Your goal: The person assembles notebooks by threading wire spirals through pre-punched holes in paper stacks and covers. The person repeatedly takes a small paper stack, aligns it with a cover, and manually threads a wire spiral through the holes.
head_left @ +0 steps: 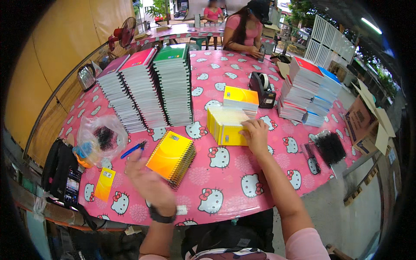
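Observation:
My right hand [256, 134] has its fingers bent over the edge of the front yellow notebook [232, 138] in a leaning row of unbound yellow ones. My left hand [149, 184], smeared by motion, is raised over the near table beside a stack of coil-bound yellow notebooks [170, 154]. A slim blue tool with a dark tip [132, 150] shows at its fingertips; whether the fingers hold it cannot be made out. Behind the leaning row lies another pile of yellow notebooks [241, 96]. A loose yellow cover [105, 183] lies at the left.
Tall stacks of purple [119, 97], red [143, 89] and green notebooks [173, 84] stand left of centre. A tape dispenser [262, 90], red and blue stacks [303, 89], and black coils [329, 147] are rightward. A plastic bag [104, 138] lies left. A person [245, 32] sits across.

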`<state>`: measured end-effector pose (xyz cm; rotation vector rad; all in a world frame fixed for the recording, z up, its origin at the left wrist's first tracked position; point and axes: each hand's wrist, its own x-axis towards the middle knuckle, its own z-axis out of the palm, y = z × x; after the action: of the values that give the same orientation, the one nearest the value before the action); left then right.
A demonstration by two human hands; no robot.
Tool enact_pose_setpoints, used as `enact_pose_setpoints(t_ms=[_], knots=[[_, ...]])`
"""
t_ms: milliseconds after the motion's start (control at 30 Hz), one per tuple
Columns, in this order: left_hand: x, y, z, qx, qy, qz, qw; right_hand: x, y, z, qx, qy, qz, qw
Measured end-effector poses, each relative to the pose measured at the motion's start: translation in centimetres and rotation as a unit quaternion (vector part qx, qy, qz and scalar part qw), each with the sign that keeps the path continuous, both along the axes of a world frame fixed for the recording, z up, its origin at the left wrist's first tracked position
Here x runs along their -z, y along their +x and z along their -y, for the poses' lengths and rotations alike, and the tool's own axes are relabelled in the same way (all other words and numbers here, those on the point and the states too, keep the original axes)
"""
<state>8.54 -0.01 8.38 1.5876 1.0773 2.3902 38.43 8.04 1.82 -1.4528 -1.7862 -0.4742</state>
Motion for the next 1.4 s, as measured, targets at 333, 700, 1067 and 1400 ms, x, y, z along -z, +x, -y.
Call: enact_pose_setpoints(t_ms=[333, 700, 1067, 1400], knots=[[5.5, 8.7, -4.4, 0.306, -0.257, -0.185, 0.898, -3.1, -3.7, 7.8, -0.086, -0.131, -0.136, 0.978], [9.2, 10.3, -2.0, 0.405, -0.34, -0.108, 0.842, 2.0, -4.6, 10.5, -0.109, -0.154, -0.639, 0.746], [5.3, 12.8, -1.0, 0.268, -0.054, -0.419, 0.866, 0.0, 11.4, 11.6, 0.132, -0.073, -0.328, 0.933], [4.7, 12.1, -1.4, 0.338, -0.078, -0.447, 0.825, 3.6, 20.8, 13.9, 0.201, -0.152, -0.106, 0.962]])
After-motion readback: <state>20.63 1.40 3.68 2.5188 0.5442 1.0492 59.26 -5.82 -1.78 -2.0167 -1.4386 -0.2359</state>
